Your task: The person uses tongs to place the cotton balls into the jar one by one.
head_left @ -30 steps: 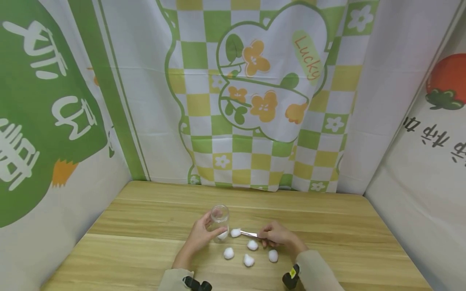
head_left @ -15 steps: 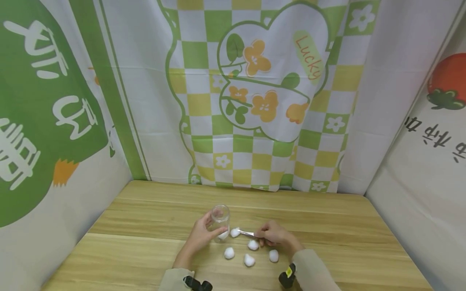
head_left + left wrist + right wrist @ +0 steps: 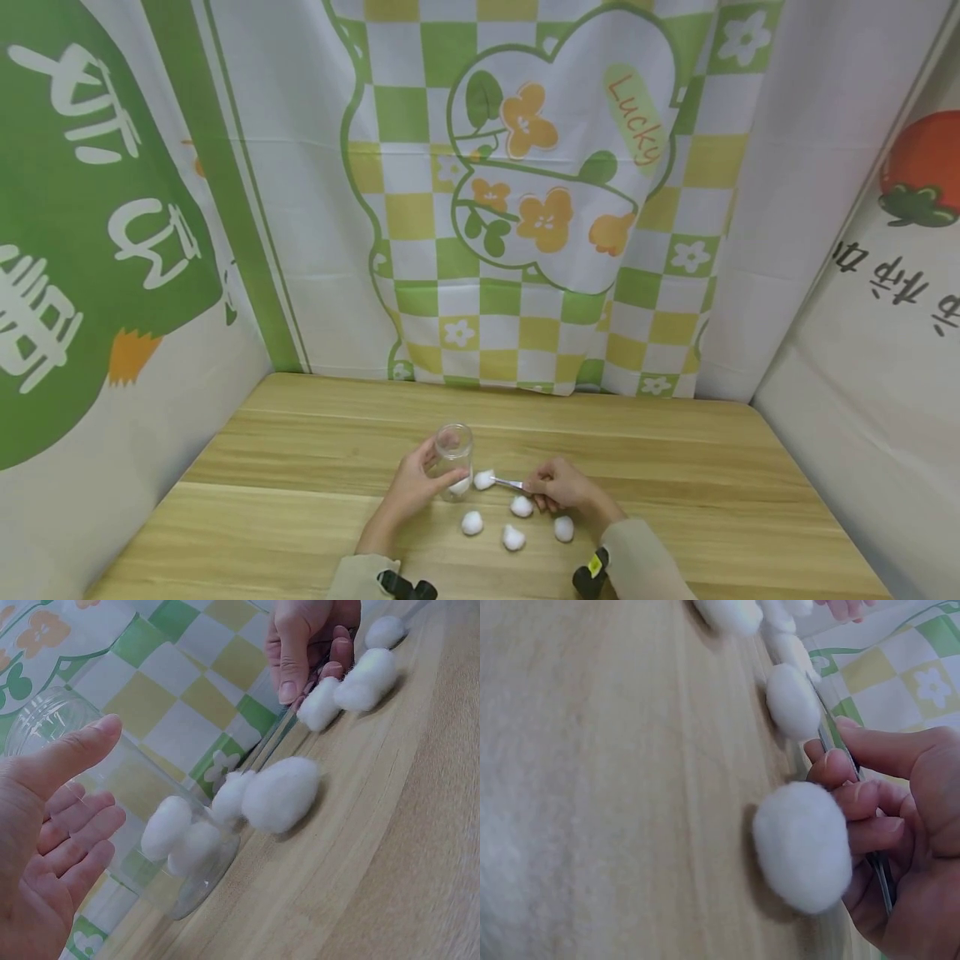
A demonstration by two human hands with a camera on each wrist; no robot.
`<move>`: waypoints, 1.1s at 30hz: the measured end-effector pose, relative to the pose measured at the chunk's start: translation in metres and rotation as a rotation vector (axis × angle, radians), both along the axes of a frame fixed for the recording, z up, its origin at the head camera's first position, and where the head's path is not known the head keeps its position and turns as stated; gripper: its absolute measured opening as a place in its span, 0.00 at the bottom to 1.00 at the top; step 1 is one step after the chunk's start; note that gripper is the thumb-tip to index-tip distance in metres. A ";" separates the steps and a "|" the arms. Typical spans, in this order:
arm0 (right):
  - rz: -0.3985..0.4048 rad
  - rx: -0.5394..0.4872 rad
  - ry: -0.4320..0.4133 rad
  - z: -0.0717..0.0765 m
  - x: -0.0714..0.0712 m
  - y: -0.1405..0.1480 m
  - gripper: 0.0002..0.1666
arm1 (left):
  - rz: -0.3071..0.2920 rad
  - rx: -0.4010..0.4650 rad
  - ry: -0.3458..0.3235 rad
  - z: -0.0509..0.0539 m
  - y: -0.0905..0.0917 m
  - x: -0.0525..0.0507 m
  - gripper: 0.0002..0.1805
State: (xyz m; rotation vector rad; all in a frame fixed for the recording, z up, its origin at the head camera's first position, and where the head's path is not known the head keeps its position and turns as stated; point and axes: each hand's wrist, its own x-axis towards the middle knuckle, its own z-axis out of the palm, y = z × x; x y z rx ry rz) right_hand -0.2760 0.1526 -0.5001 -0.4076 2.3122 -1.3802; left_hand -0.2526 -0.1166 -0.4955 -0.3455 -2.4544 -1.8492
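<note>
One jar (image 3: 455, 457) upright, tweezers (image 3: 510, 483) pointing left

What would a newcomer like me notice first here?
Probably the bright checked cloth hanging behind the table. On the table, the left hand holds a clear jar with white balls inside, and the right hand pinches tweezers whose tips meet a ball just right of the jar.

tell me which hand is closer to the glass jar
Left: the left hand holds the glass jar; the right hand is off to its right, apart, holding tweezers.
</note>
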 end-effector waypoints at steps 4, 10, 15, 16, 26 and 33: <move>-0.003 -0.023 -0.001 -0.001 0.000 0.001 0.14 | -0.004 -0.002 0.004 0.001 0.000 0.001 0.38; -0.007 -0.054 0.008 0.002 0.002 0.003 0.16 | -0.010 -0.005 0.003 0.001 0.000 0.001 0.38; -0.018 -0.073 0.003 0.004 0.004 0.006 0.15 | -0.003 -0.015 -0.007 0.001 -0.001 0.001 0.39; -0.022 -0.075 0.000 0.005 0.004 0.006 0.16 | -0.001 -0.016 -0.009 0.001 -0.001 0.000 0.40; -0.038 -0.095 -0.001 0.010 0.007 0.010 0.18 | -0.010 -0.022 -0.007 0.001 -0.001 0.001 0.40; -0.033 -0.095 0.016 0.015 0.011 0.011 0.18 | -0.010 -0.017 -0.001 0.001 -0.001 0.001 0.40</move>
